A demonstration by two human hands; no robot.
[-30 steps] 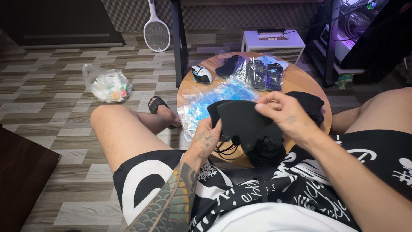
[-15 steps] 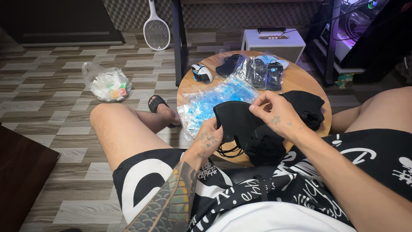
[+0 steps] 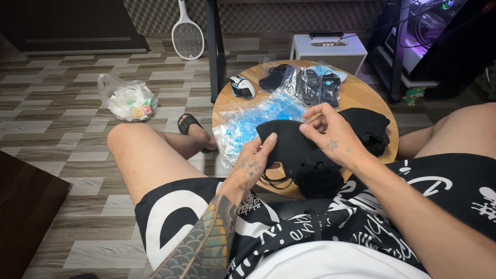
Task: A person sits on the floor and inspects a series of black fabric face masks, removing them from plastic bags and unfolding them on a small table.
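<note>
Over a small round wooden table [image 3: 361, 95], both hands hold a black cloth face mask [image 3: 289, 142]. My left hand [image 3: 256, 160] pinches its left edge. My right hand [image 3: 330, 132] grips its upper right edge with the fingertips. More black masks lie in a pile [image 3: 369, 129] on the table's right side and under the held mask. A heap of clear plastic bags with blue print [image 3: 253, 121] lies on the left half of the table.
At the table's far side lie several bagged black masks [image 3: 310, 82] and a white computer mouse [image 3: 242, 86]. On the tiled floor are a plastic bag of small items [image 3: 126, 98], a racket-shaped swatter [image 3: 187, 31], a white box [image 3: 328, 51] and a table leg [image 3: 216, 46].
My right hand has moved left and a little down along the mask's top edge, closer to my left hand. The mask sits lower and flatter over the table.
</note>
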